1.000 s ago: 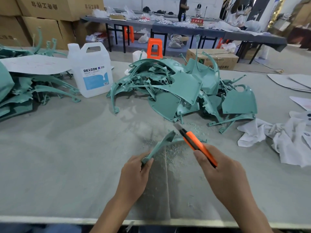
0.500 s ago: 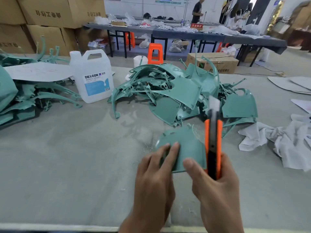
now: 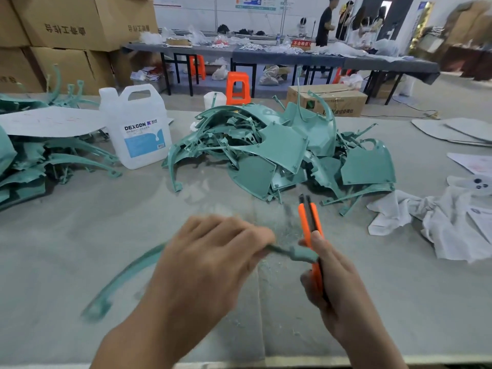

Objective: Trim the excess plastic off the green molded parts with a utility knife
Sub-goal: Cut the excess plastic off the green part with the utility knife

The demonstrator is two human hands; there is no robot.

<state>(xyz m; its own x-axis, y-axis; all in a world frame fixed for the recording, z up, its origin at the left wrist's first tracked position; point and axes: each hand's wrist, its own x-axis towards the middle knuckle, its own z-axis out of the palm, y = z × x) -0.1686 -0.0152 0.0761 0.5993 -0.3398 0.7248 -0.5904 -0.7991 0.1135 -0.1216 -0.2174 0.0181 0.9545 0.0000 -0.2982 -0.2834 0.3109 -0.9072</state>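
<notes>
Left hand (image 3: 210,262): fingers curled down over a long curved green strip (image 3: 127,272), gripping it near its right end. The strip is motion-blurred; it arcs away to the lower left, low over the table (image 3: 80,222), and whether its far end touches the surface cannot be told.

Right hand (image 3: 338,296): fingers wrapped round the orange handle of the utility knife (image 3: 310,225), thumb lying up along its side. The knife points away from the person, dark tip uppermost; how far the blade is out cannot be told. The strip's short right end meets the knife just beside the thumb.

Pale shavings (image 3: 282,230) are scattered on the table just beyond both hands.

Behind them, centre: a tangled pile of green parts (image 3: 279,150), flat panels and curved ribs mixed together. A second heap of green parts (image 3: 40,161) lies at the left edge, with a grey sheet (image 3: 50,121) resting on top of it. A white jug (image 3: 135,129) with a blue label stands upright between the two heaps.

Right of the hands: a crumpled white cloth (image 3: 439,225), near the centre pile.

Beyond the table: stacked cardboard boxes (image 3: 80,20) at upper left, an orange stool (image 3: 237,87) on the floor, a long grey bench (image 3: 292,57) covered with small items, people standing at its far right end
</notes>
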